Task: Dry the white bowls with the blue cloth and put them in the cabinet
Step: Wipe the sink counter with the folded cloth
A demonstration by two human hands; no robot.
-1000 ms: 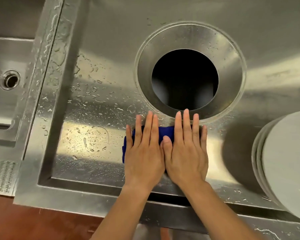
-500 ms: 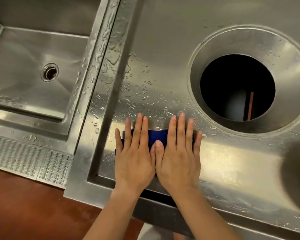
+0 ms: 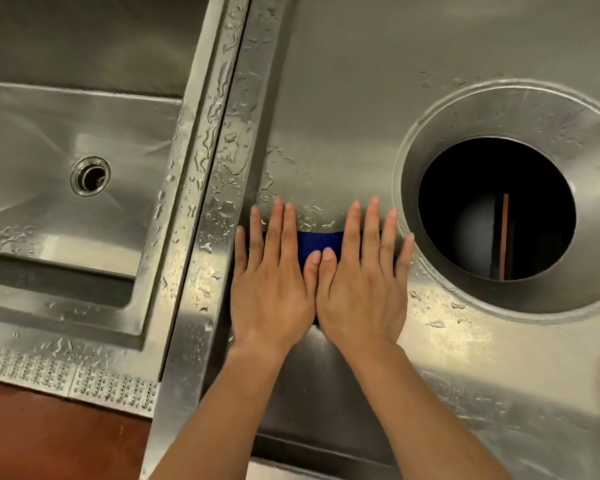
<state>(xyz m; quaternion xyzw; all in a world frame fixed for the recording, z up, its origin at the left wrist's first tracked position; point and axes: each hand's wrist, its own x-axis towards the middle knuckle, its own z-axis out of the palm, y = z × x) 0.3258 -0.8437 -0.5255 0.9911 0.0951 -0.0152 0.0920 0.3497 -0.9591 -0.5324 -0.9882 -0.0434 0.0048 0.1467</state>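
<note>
A blue cloth [image 3: 317, 242] lies flat on the wet steel counter [image 3: 343, 98], mostly covered by my hands. My left hand [image 3: 271, 289] and my right hand [image 3: 361, 292] press down on it side by side, palms flat, fingers stretched out, thumbs touching. Only a strip of cloth shows between the fingers. No white bowls and no cabinet are in view.
A round opening with a sloped steel rim [image 3: 499, 109] sits just right of my right hand. A raised wet ridge [image 3: 215, 168] separates the counter from a sink basin [image 3: 49, 237] with a drain [image 3: 90, 176] on the left. Water droplets lie around the cloth.
Both hands slid the cloth leftwards across the counter, away from the round opening and toward the ridge. The view shifted left, so the white bowls at the right are out of frame.
</note>
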